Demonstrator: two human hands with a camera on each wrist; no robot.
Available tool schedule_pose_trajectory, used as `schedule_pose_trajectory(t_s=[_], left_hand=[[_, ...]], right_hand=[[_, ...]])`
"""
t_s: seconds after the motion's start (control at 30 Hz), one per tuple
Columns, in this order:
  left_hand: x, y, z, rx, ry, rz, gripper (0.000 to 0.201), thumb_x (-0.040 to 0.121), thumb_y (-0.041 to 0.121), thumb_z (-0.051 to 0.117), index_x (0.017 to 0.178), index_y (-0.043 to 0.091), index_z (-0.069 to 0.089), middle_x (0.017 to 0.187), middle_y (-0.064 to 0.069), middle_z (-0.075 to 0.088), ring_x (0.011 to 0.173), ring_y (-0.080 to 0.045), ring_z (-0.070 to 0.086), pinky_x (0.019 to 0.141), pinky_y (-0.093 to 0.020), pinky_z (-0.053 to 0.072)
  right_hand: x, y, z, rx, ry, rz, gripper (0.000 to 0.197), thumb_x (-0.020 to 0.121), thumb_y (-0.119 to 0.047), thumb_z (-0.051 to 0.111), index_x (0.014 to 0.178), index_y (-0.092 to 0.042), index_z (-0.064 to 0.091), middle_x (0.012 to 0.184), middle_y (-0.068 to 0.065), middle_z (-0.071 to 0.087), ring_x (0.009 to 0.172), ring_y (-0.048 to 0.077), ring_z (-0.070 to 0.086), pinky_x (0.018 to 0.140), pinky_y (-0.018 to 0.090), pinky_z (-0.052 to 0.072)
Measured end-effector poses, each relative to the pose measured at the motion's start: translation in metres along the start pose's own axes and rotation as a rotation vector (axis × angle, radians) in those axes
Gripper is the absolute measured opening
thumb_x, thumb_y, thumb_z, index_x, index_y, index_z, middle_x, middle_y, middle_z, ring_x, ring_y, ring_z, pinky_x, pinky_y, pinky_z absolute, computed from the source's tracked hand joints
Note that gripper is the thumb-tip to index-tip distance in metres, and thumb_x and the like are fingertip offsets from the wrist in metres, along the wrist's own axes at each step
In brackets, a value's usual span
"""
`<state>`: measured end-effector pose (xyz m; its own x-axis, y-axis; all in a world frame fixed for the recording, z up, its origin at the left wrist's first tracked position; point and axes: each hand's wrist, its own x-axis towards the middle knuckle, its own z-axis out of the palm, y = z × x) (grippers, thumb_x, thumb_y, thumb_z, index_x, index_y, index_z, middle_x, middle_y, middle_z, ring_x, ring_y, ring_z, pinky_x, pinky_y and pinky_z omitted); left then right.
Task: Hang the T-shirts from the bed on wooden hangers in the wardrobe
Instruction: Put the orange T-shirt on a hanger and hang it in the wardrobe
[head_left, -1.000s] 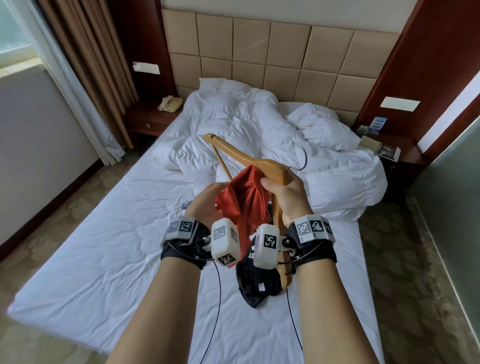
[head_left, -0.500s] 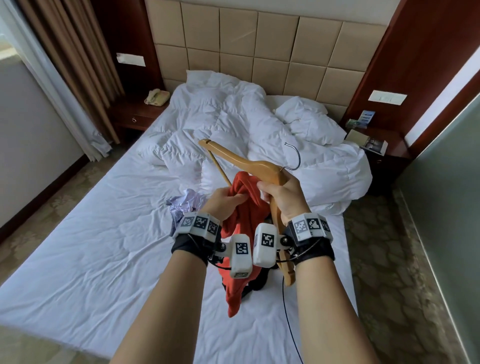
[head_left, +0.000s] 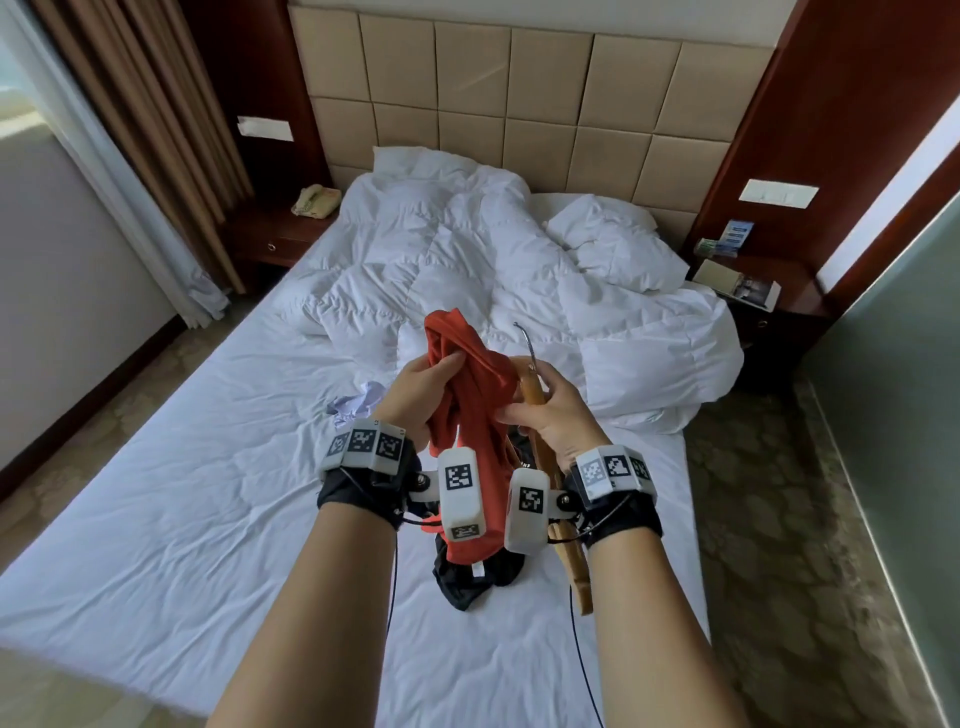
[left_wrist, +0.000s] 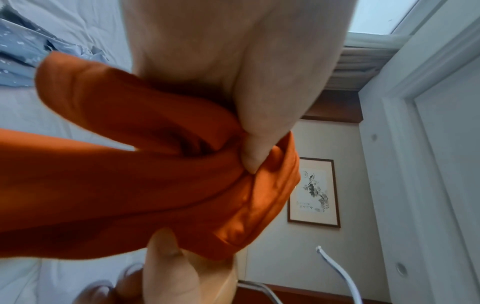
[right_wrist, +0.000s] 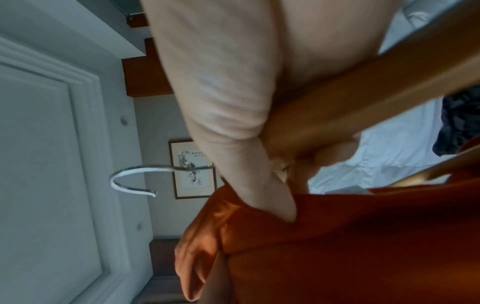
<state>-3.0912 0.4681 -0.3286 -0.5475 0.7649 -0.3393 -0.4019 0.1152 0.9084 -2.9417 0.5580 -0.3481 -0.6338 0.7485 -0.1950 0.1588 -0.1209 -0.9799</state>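
i had the red shirt (head_left: 467, 395) bunched in my left hand (head_left: 423, 387), fingers curled tight round a fistful of cloth up near its top, the rest hanging down between my wrists above the bed (head_left: 208, 493). my right hand (head_left: 550, 415) had its grip closed round the neck of the hanger (head_left: 535, 389), just under the metal hook (head_left: 525, 340), and the thumb was also pinching an edge of the shirt against it. so both grips were full, neither one wide.

here was what mattered: the hanger ran long-ways down and toward me, hook pointing up and away, lower arm poking out below my right wrist. the shirt lay just to the left of it, touching, its folds running nearly parallel with the wood. the upper arm of the hanger was hidden by cloth from the head view, so i couldn't tell whether it sat inside the shirt or behind it. my left hand was the nearer one to the bunched opening, so i judged it would be the one to spread the cloth over the wood while the right held steady.

a black shirt (head_left: 467, 582) lay on the bed beneath my hands, a pale one (head_left: 358, 402) further left. no wardrobe in sight.
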Motion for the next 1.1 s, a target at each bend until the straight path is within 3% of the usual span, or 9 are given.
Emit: schedule_pose_trajectory(t_s=[0.13, 0.3, 0.43, 0.53, 0.7, 0.83, 0.93, 1.0, 1.1], left_hand=[[-0.001, -0.001, -0.005, -0.057, 0.066, 0.016, 0.018, 0.1, 0.017, 0.054, 0.109, 0.005, 0.064, 0.102, -0.02, 0.07, 0.09, -0.03, 0.068, 0.079, -0.041, 0.056], [-0.007, -0.001, -0.007, -0.064, 0.094, 0.027, 0.024, 0.101, 0.016, 0.053, 0.119, 0.001, 0.061, 0.103, -0.018, 0.07, 0.092, -0.028, 0.068, 0.081, -0.039, 0.056], [-0.01, 0.004, -0.004, 0.033, 0.056, 0.014, 0.026, 0.099, 0.018, 0.057, 0.116, 0.001, 0.065, 0.109, -0.02, 0.071, 0.102, -0.034, 0.069, 0.092, -0.047, 0.055], [-0.013, 0.007, 0.003, 0.146, 0.023, -0.008, 0.021, 0.096, 0.02, 0.061, 0.111, 0.007, 0.07, 0.105, -0.017, 0.074, 0.099, -0.033, 0.071, 0.091, -0.047, 0.056], [-0.012, 0.005, 0.005, 0.179, 0.034, 0.008, 0.025, 0.091, 0.022, 0.067, 0.111, 0.007, 0.07, 0.103, -0.016, 0.074, 0.096, -0.028, 0.072, 0.089, -0.044, 0.057], [-0.011, -0.002, 0.011, 0.148, 0.071, 0.065, 0.018, 0.098, 0.009, 0.058, 0.113, 0.002, 0.062, 0.089, -0.009, 0.069, 0.065, -0.008, 0.069, 0.059, -0.023, 0.056], [-0.006, -0.01, 0.009, 0.088, 0.138, 0.075, 0.028, 0.095, 0.009, 0.062, 0.122, 0.004, 0.054, 0.095, -0.01, 0.067, 0.064, -0.01, 0.068, 0.054, -0.027, 0.056], [0.0, -0.012, 0.005, 0.118, 0.213, 0.059, 0.034, 0.092, 0.013, 0.068, 0.122, 0.009, 0.054, 0.102, -0.008, 0.066, 0.074, -0.013, 0.066, 0.063, -0.028, 0.054], [0.008, -0.009, 0.0, 0.166, 0.209, 0.054, 0.016, 0.09, 0.008, 0.067, 0.104, 0.008, 0.061, 0.088, -0.008, 0.062, 0.073, -0.016, 0.06, 0.064, -0.026, 0.048]], right_hand=[[0.002, -0.005, -0.002, 0.031, 0.007, -0.013, 0.053, 0.074, 0.002, 0.077, 0.114, -0.031, 0.068, 0.099, 0.005, 0.073, 0.086, 0.015, 0.067, 0.07, 0.027, 0.048], [0.004, -0.008, 0.001, 0.063, -0.021, -0.079, 0.053, 0.071, 0.002, 0.077, 0.113, -0.029, 0.069, 0.093, 0.006, 0.069, 0.086, 0.02, 0.064, 0.084, 0.046, 0.055], [0.004, -0.01, 0.009, 0.092, -0.095, -0.142, 0.064, 0.069, -0.006, 0.087, 0.124, -0.03, 0.064, 0.121, -0.001, 0.069, 0.103, 0.009, 0.067, 0.087, 0.028, 0.056], [0.007, -0.009, 0.012, 0.138, -0.06, -0.112, 0.068, 0.065, -0.012, 0.09, 0.124, -0.03, 0.062, 0.117, 0.005, 0.071, 0.108, 0.021, 0.069, 0.095, 0.043, 0.056], [0.011, -0.011, 0.002, 0.144, -0.018, -0.066, 0.05, 0.075, -0.01, 0.082, 0.118, -0.03, 0.067, 0.111, 0.004, 0.072, 0.097, 0.028, 0.071, 0.075, 0.036, 0.055], [0.013, -0.015, -0.001, 0.267, 0.016, -0.041, 0.043, 0.078, -0.003, 0.076, 0.116, -0.018, 0.066, 0.114, 0.013, 0.07, 0.086, 0.021, 0.067, 0.054, 0.022, 0.048], [0.019, -0.024, -0.005, 0.32, 0.03, -0.042, 0.041, 0.081, 0.001, 0.073, 0.117, -0.016, 0.061, 0.105, 0.013, 0.069, 0.086, 0.021, 0.068, 0.057, 0.024, 0.053], [0.024, -0.029, -0.006, 0.332, 0.036, -0.055, 0.046, 0.082, 0.005, 0.071, 0.122, -0.012, 0.058, 0.102, 0.011, 0.065, 0.081, 0.018, 0.067, 0.06, 0.025, 0.055], [0.035, -0.037, -0.004, 0.343, 0.085, -0.067, 0.05, 0.083, 0.012, 0.065, 0.126, -0.011, 0.054, 0.093, 0.007, 0.059, 0.077, 0.016, 0.066, 0.063, 0.027, 0.057]])
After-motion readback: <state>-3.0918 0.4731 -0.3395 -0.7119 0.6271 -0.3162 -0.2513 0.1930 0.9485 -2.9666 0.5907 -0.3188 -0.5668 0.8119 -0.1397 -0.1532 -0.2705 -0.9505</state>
